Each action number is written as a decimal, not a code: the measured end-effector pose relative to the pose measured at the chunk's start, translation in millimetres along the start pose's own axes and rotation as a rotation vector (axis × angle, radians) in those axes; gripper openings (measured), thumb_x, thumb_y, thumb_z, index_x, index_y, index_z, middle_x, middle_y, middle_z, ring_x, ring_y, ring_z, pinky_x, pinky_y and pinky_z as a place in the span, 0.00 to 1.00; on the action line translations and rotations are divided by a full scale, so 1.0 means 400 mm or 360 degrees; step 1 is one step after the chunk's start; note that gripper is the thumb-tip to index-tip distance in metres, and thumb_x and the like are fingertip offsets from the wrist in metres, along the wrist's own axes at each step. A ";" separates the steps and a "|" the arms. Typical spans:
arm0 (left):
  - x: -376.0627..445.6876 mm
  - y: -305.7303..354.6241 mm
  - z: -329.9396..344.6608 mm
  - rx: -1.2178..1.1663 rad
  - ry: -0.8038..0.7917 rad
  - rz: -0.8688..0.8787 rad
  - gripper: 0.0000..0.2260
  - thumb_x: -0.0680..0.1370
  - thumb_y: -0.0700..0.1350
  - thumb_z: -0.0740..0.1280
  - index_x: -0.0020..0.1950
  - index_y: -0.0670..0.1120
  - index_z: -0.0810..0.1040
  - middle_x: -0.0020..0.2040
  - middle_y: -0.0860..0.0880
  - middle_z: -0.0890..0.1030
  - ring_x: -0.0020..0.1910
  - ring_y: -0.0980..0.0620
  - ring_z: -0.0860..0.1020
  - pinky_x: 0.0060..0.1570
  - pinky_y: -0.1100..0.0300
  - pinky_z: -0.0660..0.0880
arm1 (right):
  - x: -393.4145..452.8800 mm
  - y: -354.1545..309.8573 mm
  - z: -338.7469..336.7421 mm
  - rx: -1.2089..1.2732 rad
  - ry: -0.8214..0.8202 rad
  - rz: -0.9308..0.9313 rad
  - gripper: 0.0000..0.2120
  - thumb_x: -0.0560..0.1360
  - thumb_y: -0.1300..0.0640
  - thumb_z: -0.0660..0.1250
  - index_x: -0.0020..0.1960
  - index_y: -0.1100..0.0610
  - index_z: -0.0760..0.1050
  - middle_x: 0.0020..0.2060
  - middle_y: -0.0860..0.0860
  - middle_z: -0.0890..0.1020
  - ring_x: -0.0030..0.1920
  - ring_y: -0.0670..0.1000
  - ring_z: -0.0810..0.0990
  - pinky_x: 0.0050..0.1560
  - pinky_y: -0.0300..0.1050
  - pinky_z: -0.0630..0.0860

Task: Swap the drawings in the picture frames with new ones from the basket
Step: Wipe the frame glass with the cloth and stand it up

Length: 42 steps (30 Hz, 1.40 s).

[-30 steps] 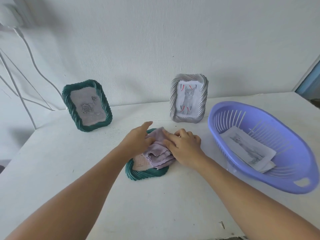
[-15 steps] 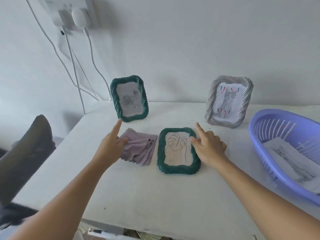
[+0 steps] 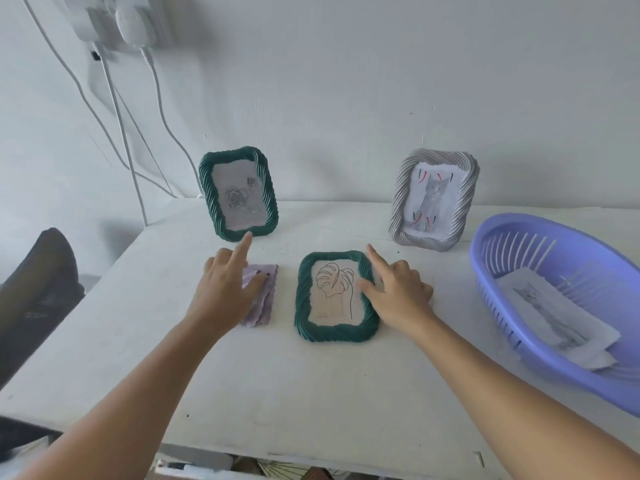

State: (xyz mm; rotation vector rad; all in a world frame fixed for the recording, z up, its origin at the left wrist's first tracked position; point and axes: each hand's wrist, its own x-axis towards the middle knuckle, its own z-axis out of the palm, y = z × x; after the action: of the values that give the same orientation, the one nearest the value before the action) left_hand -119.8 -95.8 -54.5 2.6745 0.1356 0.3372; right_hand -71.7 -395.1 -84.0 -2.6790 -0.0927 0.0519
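L hand (image 3: 225, 292) loosely spread, resting on cloth (image 3: 261, 299); R hand (image 3: 398, 292) w/ fingers extended, touching flat green frame (image 3: 334, 330).

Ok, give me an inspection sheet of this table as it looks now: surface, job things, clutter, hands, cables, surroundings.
Surface: white table, a few small dark specks.
Job's things: green frame with leaf drawing lying flat; green frame with rose drawing and grey frame with cat drawing upright by the wall; purple basket at right, holding loose drawings.
Clutter: folded lilac cloth left of the flat frame.
Hands: left hand rests on the cloth, forefinger extended; right hand touches the flat frame's right edge.
Cables: white cables hang from wall plugs.
Surroundings: white wall; dark object at left, unclear.
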 end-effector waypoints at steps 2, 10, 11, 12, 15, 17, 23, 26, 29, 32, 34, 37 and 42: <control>0.013 0.060 0.025 -0.0042 -0.0152 0.0115 0.34 0.82 0.58 0.64 0.83 0.57 0.52 0.59 0.50 0.76 0.59 0.48 0.72 0.62 0.48 0.71 | -0.010 0.004 -0.002 0.0037 -0.0027 -0.0008 0.32 0.79 0.32 0.56 0.79 0.32 0.48 0.54 0.51 0.73 0.60 0.57 0.74 0.61 0.58 0.66; 0.023 0.161 0.113 0.0298 -0.0423 0.0125 0.37 0.82 0.62 0.59 0.83 0.51 0.44 0.64 0.44 0.76 0.65 0.41 0.72 0.63 0.45 0.71 | -0.013 -0.007 0.001 -0.0116 -0.0171 0.0076 0.41 0.77 0.28 0.55 0.82 0.49 0.53 0.69 0.54 0.68 0.71 0.58 0.66 0.67 0.59 0.62; 0.019 0.158 0.117 0.0307 -0.0399 0.0113 0.36 0.82 0.61 0.59 0.83 0.50 0.45 0.64 0.43 0.77 0.65 0.40 0.72 0.63 0.45 0.70 | -0.014 -0.008 0.002 -0.0128 -0.0188 0.0068 0.40 0.77 0.28 0.55 0.81 0.49 0.55 0.69 0.55 0.67 0.71 0.59 0.65 0.68 0.58 0.61; 0.016 0.154 0.122 0.0303 -0.0385 0.0113 0.36 0.82 0.60 0.59 0.83 0.49 0.46 0.63 0.43 0.77 0.65 0.40 0.71 0.63 0.45 0.70 | -0.017 -0.011 0.003 -0.0129 -0.0196 0.0063 0.39 0.77 0.28 0.55 0.81 0.48 0.55 0.69 0.54 0.67 0.71 0.59 0.65 0.68 0.58 0.61; 0.004 0.144 0.132 0.0141 -0.0347 0.0132 0.34 0.83 0.55 0.62 0.83 0.51 0.47 0.59 0.45 0.78 0.64 0.42 0.72 0.62 0.47 0.70 | -0.022 -0.018 0.000 -0.0070 -0.0182 0.0042 0.38 0.77 0.29 0.57 0.81 0.44 0.54 0.66 0.53 0.66 0.71 0.58 0.64 0.69 0.57 0.60; 0.001 0.142 0.132 -0.0105 -0.0312 0.0059 0.35 0.82 0.53 0.65 0.83 0.54 0.48 0.63 0.46 0.78 0.65 0.44 0.72 0.63 0.48 0.71 | -0.025 -0.020 -0.002 0.0049 -0.0154 0.0010 0.38 0.78 0.30 0.58 0.82 0.43 0.52 0.64 0.51 0.69 0.69 0.56 0.67 0.68 0.57 0.61; 0.008 0.157 0.117 -0.0885 -0.0121 -0.0125 0.38 0.79 0.49 0.72 0.80 0.69 0.53 0.65 0.55 0.75 0.56 0.56 0.78 0.60 0.50 0.79 | -0.021 -0.023 -0.020 0.1104 -0.0121 -0.0179 0.37 0.82 0.51 0.67 0.82 0.39 0.49 0.73 0.38 0.71 0.71 0.41 0.72 0.71 0.40 0.66; 0.033 0.158 0.096 -0.1295 -0.0280 -0.0273 0.39 0.79 0.48 0.72 0.74 0.79 0.51 0.58 0.46 0.81 0.55 0.51 0.82 0.60 0.45 0.79 | -0.021 -0.031 -0.030 0.1267 0.0009 -0.0283 0.34 0.82 0.56 0.66 0.80 0.35 0.54 0.70 0.23 0.65 0.71 0.29 0.64 0.70 0.29 0.60; 0.047 0.161 0.076 -0.1659 -0.0602 -0.0320 0.40 0.80 0.43 0.71 0.67 0.84 0.53 0.52 0.34 0.83 0.53 0.44 0.85 0.53 0.44 0.83 | -0.019 -0.039 -0.034 0.1407 0.0095 -0.0282 0.35 0.82 0.57 0.66 0.79 0.31 0.53 0.71 0.24 0.65 0.71 0.27 0.63 0.68 0.26 0.59; 0.059 0.169 0.064 -0.1763 -0.0724 -0.0256 0.41 0.81 0.37 0.68 0.64 0.85 0.56 0.56 0.37 0.83 0.56 0.41 0.84 0.51 0.46 0.83 | -0.009 -0.051 -0.045 0.1476 0.0118 -0.0281 0.38 0.81 0.57 0.68 0.78 0.28 0.53 0.71 0.27 0.67 0.70 0.26 0.64 0.63 0.23 0.63; 0.070 0.173 0.054 -0.1826 -0.0756 -0.0220 0.43 0.81 0.34 0.67 0.68 0.83 0.54 0.60 0.37 0.82 0.59 0.39 0.82 0.55 0.42 0.81 | 0.002 -0.051 -0.054 0.1512 0.0086 -0.0289 0.40 0.81 0.58 0.69 0.77 0.26 0.52 0.68 0.25 0.71 0.68 0.28 0.69 0.61 0.23 0.67; 0.092 0.173 0.033 -0.1898 -0.0801 -0.0175 0.45 0.81 0.31 0.66 0.76 0.75 0.50 0.62 0.38 0.82 0.62 0.38 0.81 0.59 0.38 0.79 | 0.025 -0.044 -0.069 0.1548 0.0016 -0.0315 0.44 0.79 0.60 0.71 0.76 0.25 0.50 0.69 0.33 0.75 0.68 0.38 0.75 0.68 0.42 0.73; 0.138 0.170 0.005 -0.1982 -0.0884 -0.0197 0.44 0.81 0.29 0.63 0.79 0.71 0.49 0.65 0.40 0.81 0.63 0.39 0.81 0.60 0.36 0.78 | 0.050 -0.048 -0.082 0.1566 -0.0137 -0.0427 0.46 0.79 0.62 0.71 0.76 0.23 0.49 0.71 0.32 0.72 0.71 0.41 0.73 0.69 0.49 0.75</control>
State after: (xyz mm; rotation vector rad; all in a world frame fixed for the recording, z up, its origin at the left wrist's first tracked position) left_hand -63.2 -149.5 -14.8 1.4254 -0.0728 -0.3019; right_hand -51.1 -390.9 -46.6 -1.6660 -0.3505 0.0975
